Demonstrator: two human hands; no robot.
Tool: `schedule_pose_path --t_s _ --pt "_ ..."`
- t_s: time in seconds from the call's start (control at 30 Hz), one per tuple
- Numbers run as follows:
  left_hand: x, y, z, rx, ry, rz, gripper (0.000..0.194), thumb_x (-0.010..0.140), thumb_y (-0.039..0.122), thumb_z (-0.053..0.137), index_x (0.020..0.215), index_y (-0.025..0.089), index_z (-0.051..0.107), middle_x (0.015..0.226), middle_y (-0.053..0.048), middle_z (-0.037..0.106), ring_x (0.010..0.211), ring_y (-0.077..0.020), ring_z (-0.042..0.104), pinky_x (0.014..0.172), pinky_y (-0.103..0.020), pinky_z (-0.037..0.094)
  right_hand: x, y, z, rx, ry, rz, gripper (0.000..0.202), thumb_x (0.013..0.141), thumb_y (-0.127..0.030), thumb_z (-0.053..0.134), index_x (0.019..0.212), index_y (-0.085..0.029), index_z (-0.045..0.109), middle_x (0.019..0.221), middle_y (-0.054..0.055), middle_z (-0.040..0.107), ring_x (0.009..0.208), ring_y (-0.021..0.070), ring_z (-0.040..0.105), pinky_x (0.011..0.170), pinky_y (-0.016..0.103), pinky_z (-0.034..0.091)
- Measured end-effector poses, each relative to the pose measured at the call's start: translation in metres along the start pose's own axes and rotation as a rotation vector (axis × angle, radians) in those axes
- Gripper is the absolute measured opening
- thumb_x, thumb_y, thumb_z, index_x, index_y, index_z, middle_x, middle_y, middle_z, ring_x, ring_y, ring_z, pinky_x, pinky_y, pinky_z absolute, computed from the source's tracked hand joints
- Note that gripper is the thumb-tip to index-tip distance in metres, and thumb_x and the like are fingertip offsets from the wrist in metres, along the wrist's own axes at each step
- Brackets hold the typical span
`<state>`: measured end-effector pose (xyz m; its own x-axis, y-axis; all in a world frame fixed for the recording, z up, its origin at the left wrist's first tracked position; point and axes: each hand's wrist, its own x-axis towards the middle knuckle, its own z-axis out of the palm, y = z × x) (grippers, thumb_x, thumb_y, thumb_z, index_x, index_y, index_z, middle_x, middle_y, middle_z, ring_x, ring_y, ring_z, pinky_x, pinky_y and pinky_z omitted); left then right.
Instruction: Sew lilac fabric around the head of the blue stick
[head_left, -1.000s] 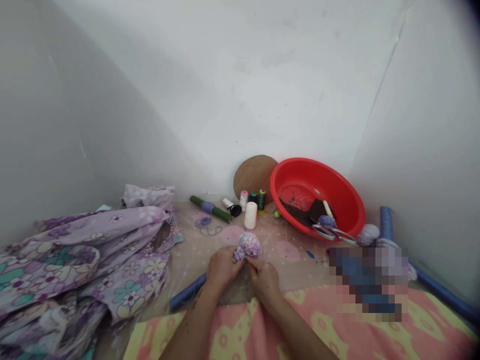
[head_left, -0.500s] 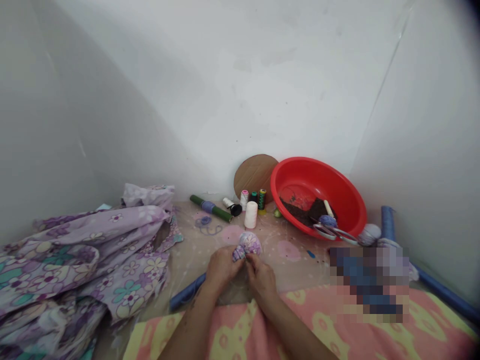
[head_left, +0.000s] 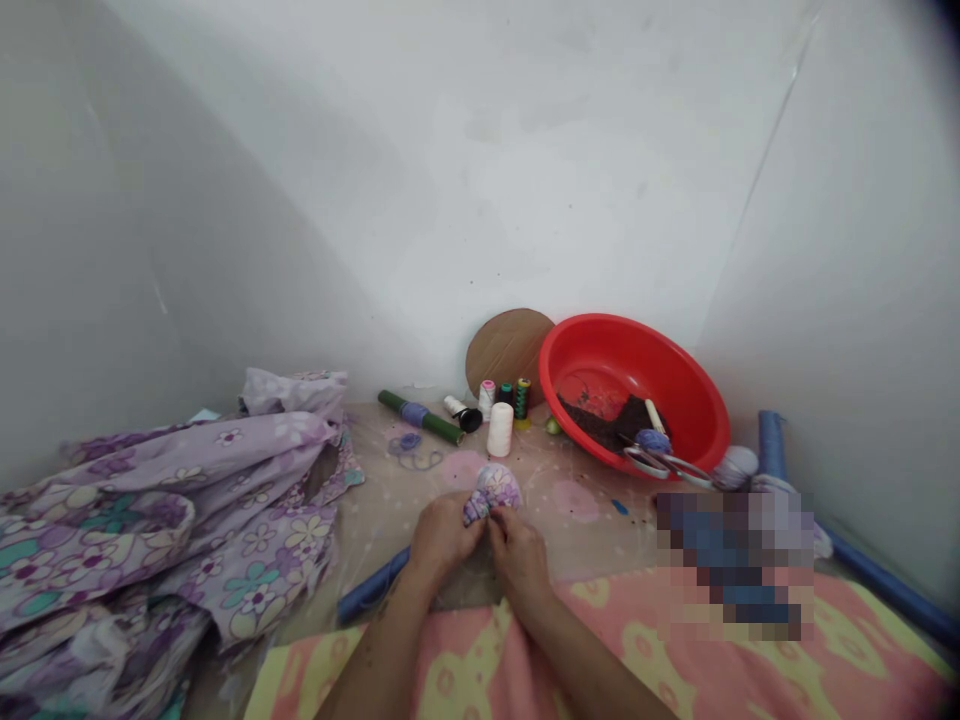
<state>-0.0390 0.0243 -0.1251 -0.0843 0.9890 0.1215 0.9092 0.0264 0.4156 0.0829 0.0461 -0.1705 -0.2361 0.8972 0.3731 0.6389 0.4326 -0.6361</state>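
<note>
Between my hands is a small rounded bundle of floral fabric [head_left: 501, 486], purple and white, bunched at its lower left. My left hand [head_left: 442, 535] is closed on the gathered end of the bundle. My right hand [head_left: 519, 550] pinches at the base of the round part, fingertips close together; whether a thread or needle is between them is too small to tell. A white thread cone [head_left: 500, 430] stands just beyond the bundle. Under my forearms lies a pink and yellow cloth [head_left: 465, 665].
A red basin [head_left: 637, 350] leans at the back right, with scissors [head_left: 660, 464] at its rim. Several thread spools [head_left: 523, 398] stand by a cardboard disc [head_left: 502, 350]. A green stick [head_left: 420, 417] wound with purple yarn lies left of them. Floral fabric [head_left: 255, 540] is heaped at left.
Hardly anything differs. My hands keep the same hold on the fabric bundle, and the whole view has shifted very slightly.
</note>
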Motion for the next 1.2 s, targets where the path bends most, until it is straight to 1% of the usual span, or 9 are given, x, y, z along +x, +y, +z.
schedule_pose_path --t_s 0.13,0.3,0.53,0.7,0.83,1.0,1.07,1.2 --pt "0.0 0.0 0.0 0.02 0.016 0.026 0.024 0.075 0.035 0.043 0.09 0.023 0.058 0.094 -0.004 0.063 0.087 -0.0181 0.055 0.072 -0.024 0.035 0.001 0.001 0.002 -0.014 0.022 -0.012 0.026 0.08 -0.022 0.037 0.09 -0.019 0.061 0.075 0.005 0.066 0.068 0.0176 0.062 0.061 0.025 0.044" --pt "-0.001 0.003 -0.002 0.022 -0.014 -0.001 0.025 0.076 0.035 0.042 0.09 0.022 0.059 0.094 -0.004 0.062 0.087 -0.0179 0.054 0.073 -0.024 0.035 0.002 0.003 0.005 -0.044 0.038 -0.013 0.026 0.08 -0.023 0.037 0.087 -0.019 0.062 0.073 0.005 0.066 0.066 0.0174 0.061 0.061 0.025 0.043" --pt "-0.002 0.002 0.0 0.034 0.013 0.028 0.025 0.076 0.035 0.043 0.092 0.022 0.058 0.095 -0.004 0.062 0.089 -0.0181 0.054 0.073 -0.024 0.035 0.003 0.001 0.006 -0.057 0.067 -0.001 0.025 0.081 -0.022 0.037 0.085 -0.018 0.062 0.072 0.006 0.066 0.066 0.0175 0.061 0.06 0.025 0.043" --pt "-0.002 0.004 0.0 0.052 -0.004 0.009 0.026 0.076 0.034 0.043 0.093 0.021 0.058 0.096 -0.005 0.061 0.091 -0.0187 0.053 0.076 -0.024 0.036 0.003 0.001 0.006 -0.053 0.082 0.008 0.025 0.08 -0.022 0.036 0.083 -0.018 0.061 0.07 0.006 0.065 0.064 0.0178 0.06 0.058 0.025 0.042" --pt "-0.002 0.002 0.003 0.051 0.013 0.038 0.025 0.076 0.033 0.043 0.094 0.022 0.057 0.095 -0.005 0.061 0.09 -0.0184 0.053 0.075 -0.024 0.036 0.003 0.0 0.007 0.01 0.091 0.01 0.024 0.079 -0.019 0.036 0.087 -0.017 0.058 0.072 0.006 0.065 0.067 0.018 0.06 0.061 0.026 0.043" --pt "-0.001 -0.002 0.008 0.044 0.024 0.068 0.026 0.076 0.032 0.043 0.096 0.023 0.057 0.096 -0.005 0.061 0.09 -0.0181 0.053 0.076 -0.024 0.036 0.003 -0.006 0.006 0.072 0.068 0.037 0.028 0.073 -0.015 0.037 0.097 -0.013 0.054 0.08 0.009 0.064 0.076 0.0194 0.06 0.067 0.027 0.043" --pt "-0.002 -0.002 0.007 0.036 0.023 0.085 0.027 0.075 0.031 0.043 0.098 0.024 0.056 0.098 -0.005 0.061 0.091 -0.0181 0.053 0.077 -0.025 0.036 0.002 -0.009 0.004 0.065 0.046 0.043 0.033 0.071 -0.013 0.038 0.102 -0.012 0.051 0.083 0.01 0.063 0.078 0.02 0.059 0.068 0.028 0.043" --pt "-0.003 -0.001 0.003 0.016 0.002 0.084 0.029 0.073 0.026 0.046 0.101 0.025 0.054 0.1 -0.004 0.06 0.094 -0.0184 0.052 0.078 -0.025 0.036 0.0 -0.014 0.0 -0.004 -0.008 0.049 0.039 0.071 -0.014 0.039 0.109 -0.013 0.048 0.083 0.009 0.063 0.075 0.0217 0.059 0.065 0.029 0.042"
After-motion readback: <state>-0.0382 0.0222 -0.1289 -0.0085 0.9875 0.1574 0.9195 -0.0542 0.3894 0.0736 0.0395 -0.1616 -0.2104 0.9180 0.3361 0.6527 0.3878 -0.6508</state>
